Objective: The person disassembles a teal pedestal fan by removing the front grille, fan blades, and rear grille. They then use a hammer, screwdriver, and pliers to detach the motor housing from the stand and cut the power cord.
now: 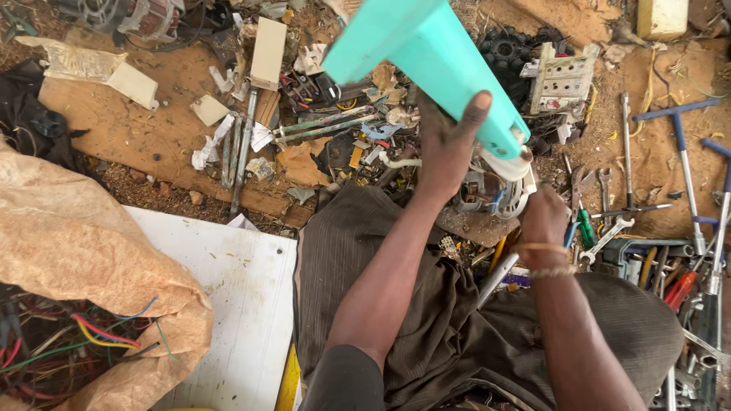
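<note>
Your left hand (445,144) wraps its fingers around the turquoise plastic housing (426,57), held tilted above your lap. Your right hand (542,217) closes on the white motor part (499,190) at its lower end (fingertips hidden). Wrenches (605,228) lie just right, on the dirt.

The turquoise blade (426,61) runs off the top edge; right hand (542,221) hides its grip on the motor (495,190)
</note>
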